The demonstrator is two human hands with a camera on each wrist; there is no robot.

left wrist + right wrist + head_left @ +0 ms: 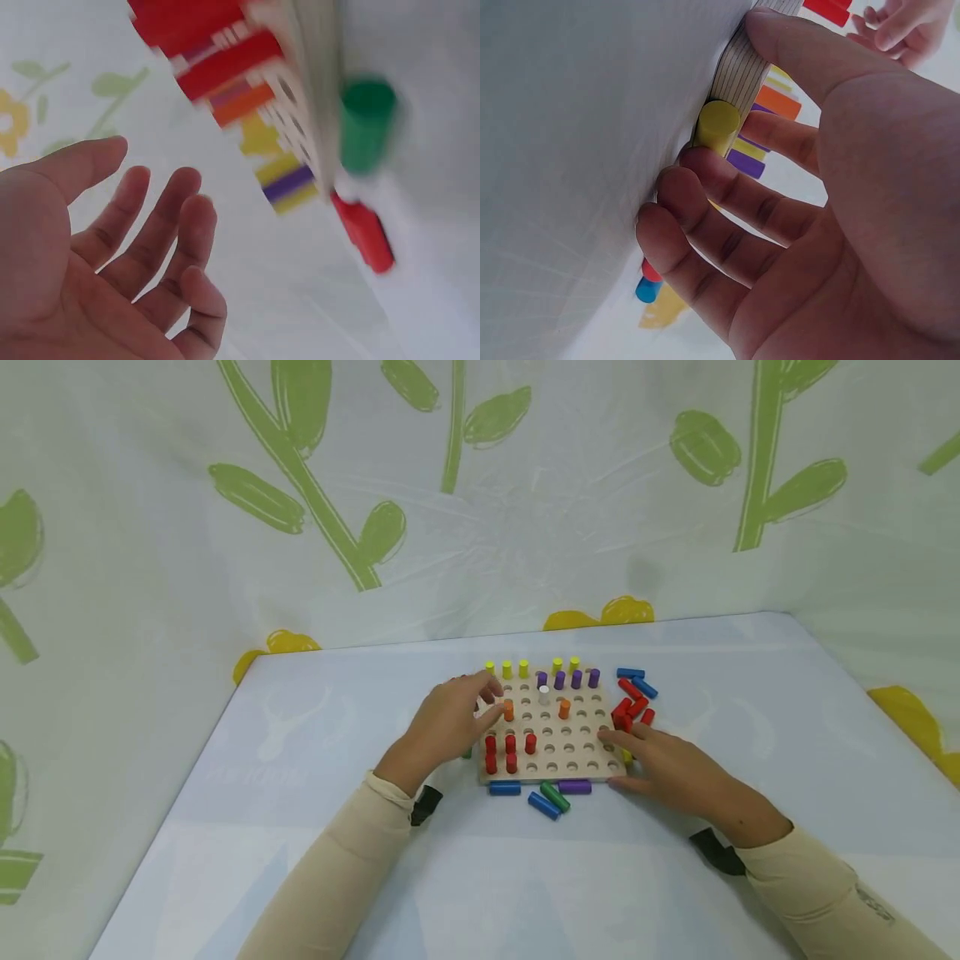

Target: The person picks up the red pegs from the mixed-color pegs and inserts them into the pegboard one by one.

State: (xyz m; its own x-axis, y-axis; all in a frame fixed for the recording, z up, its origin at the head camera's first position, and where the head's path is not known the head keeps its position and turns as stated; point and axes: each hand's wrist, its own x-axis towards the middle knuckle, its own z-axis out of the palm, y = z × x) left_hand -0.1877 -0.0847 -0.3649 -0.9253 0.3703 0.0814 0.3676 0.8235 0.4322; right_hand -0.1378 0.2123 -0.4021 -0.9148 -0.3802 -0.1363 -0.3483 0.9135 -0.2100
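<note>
A wooden pegboard (pixel 551 758) lies on the table with coloured pegs standing in its holes. My left hand (pixel 450 714) hovers over its left edge, fingers loosely bent and holding nothing. Its thumb is close to an orange peg (pixel 508 710). Beside the board in the left wrist view are a green peg (pixel 366 135) and a red peg (pixel 364 232). At the right front corner is my right hand (pixel 667 768), its thumb at the board's edge and its index finger over the top. In the right wrist view its other fingertips are right at a yellow peg (pixel 718 124) beside the board.
Loose red pegs (pixel 637 707) and blue pegs (pixel 631 673) lie right of the board. In front of it are a blue peg (pixel 543 806), a green peg (pixel 555 797) and a purple peg (pixel 575 787). A leaf-patterned curtain (pixel 585 527) hangs behind the table.
</note>
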